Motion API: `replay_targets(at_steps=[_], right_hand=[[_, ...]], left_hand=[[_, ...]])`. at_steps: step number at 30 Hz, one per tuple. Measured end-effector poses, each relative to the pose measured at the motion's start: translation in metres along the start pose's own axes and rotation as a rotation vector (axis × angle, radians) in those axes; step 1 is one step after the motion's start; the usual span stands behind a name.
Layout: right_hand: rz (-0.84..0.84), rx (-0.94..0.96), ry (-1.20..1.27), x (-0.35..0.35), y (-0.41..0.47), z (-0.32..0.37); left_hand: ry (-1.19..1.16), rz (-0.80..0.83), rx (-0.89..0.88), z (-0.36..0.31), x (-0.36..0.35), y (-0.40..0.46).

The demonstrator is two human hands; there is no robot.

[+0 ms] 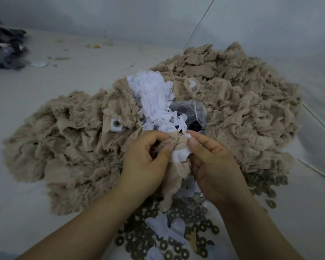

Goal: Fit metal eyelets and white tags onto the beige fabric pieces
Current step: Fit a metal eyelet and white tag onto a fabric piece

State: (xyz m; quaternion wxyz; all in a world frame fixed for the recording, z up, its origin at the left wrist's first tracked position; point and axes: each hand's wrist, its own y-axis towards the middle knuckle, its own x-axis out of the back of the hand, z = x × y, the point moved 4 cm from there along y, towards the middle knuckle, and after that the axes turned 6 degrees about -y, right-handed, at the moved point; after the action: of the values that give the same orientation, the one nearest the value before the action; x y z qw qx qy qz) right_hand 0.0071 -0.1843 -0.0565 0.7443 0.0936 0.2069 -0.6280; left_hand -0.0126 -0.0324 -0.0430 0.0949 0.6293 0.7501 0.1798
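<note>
Two bare hands pinch one beige fabric piece and one white tag together above a heap of metal eyelets.

The left hand (148, 156) and right hand (212, 162) each curl thumb and fingertips onto the frayed beige fabric piece (174, 171) and the soft square white tag (180, 153) pressed against it. Just beyond the held piece lies one mound of loose white tags (154, 98), with a crumpled clear plastic bag (191, 111) beside it. Two large piles of ragged beige fabric pieces (238, 102) flank the mound; on the left pile one finished piece shows a tag with a metal eyelet (116, 124). Too many flat ring-shaped eyelets (176, 246) to count lie below the hands, partly hidden by both forearms.
</note>
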Motion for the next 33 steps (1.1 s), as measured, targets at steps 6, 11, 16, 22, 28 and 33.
replay_targets(at_steps=[6, 11, 16, 22, 28, 33], right_hand=[[0.019, 0.037, 0.002, -0.005, -0.002, 0.0], [0.032, 0.119, -0.137, -0.012, -0.007, 0.004], [0.045, 0.157, -0.175, -0.014, -0.01, 0.004], [0.048, 0.237, -0.425, -0.02, -0.015, 0.005], [-0.005, 0.248, -0.668, -0.024, -0.009, -0.004], [-0.141, 0.376, -0.959, -0.019, -0.001, -0.005]], left_hand=[[-0.041, -0.041, -0.04, -0.005, 0.005, 0.001], [0.045, 0.039, -0.088, -0.013, 0.004, 0.003], [0.029, -0.09, -0.136, -0.015, 0.016, 0.005], [0.252, -0.226, -0.386, -0.043, 0.041, 0.011], [0.802, -0.135, -0.522, -0.042, 0.071, 0.033], [1.334, 0.302, -0.018, 0.025, 0.053, 0.027]])
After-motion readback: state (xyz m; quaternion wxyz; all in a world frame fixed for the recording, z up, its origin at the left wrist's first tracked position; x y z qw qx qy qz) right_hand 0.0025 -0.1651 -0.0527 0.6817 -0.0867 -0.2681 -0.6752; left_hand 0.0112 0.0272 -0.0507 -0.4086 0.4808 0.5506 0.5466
